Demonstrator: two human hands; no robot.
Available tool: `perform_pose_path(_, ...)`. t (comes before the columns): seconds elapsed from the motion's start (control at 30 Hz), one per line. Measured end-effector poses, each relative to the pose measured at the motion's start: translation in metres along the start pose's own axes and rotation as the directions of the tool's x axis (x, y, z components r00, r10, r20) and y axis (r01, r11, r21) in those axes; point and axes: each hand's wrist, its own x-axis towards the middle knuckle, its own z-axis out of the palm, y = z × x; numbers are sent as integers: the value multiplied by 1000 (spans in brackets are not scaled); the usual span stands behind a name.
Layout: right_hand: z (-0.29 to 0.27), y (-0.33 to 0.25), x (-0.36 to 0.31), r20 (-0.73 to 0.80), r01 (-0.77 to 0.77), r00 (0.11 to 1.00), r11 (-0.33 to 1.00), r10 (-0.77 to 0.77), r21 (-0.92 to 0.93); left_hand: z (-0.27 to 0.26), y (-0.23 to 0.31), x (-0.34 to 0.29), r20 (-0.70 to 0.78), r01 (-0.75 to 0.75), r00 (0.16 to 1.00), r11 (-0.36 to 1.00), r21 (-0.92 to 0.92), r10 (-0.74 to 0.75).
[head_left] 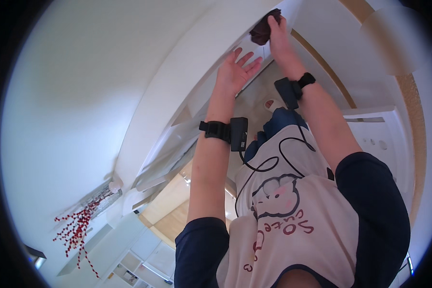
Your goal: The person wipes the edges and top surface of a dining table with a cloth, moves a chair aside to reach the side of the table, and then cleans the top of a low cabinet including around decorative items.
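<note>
Watching from afar through the head view, I list the following.

Item: cloth (pixel 263 31), dark brown, crumpled; located at the top of the view, beside the edge of the white frame (pixel 170 67). Whether it touches the frame, I cannot tell.

Item: right hand (pixel 280 38), raised; clamped on the cloth, thumb and fingers gathered about it.

Item: left hand (pixel 234 72), raised, below and to the left of the cloth; fingers spread and apart, palm showing, nothing in it. The hands stand apart from each other.

Step in hand, as I judge it: bringing the cloth up to the frame, probably for wiping. Next move, also my judgement: it calls for a firm right-hand grip and the cloth pressed flat on the surface, with the left hand free to steady or help spread it.

Writing: the pale shirt (pixel 331 201) bears dark red lettering (pixel 293 227), upside down to me, beside a cartoon face (pixel 281 194). The left wrist box (pixel 239 134), black, carries a small pale label, too fine to read. On the right wrist box (pixel 287 93), also black, I make out no print. Brands: none identified. Cloth: no label visible.
</note>
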Motion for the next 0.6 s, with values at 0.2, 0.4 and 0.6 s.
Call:
perform_pose_path(0.2,26,32,-88,152,219,972,920,-178,-324,-10,-4,13,-169,-29,985,995,93,44)
perform_pose_path(0.4,57,13,-104,38,78,997,954,-69,-290,-34,0,-16,-220,-114,965,986,121,139)
perform_pose_path(0.6,92,21,-173,158,88,987,933,-34,-349,-70,10,-59,-306,-224,917,965,138,256)
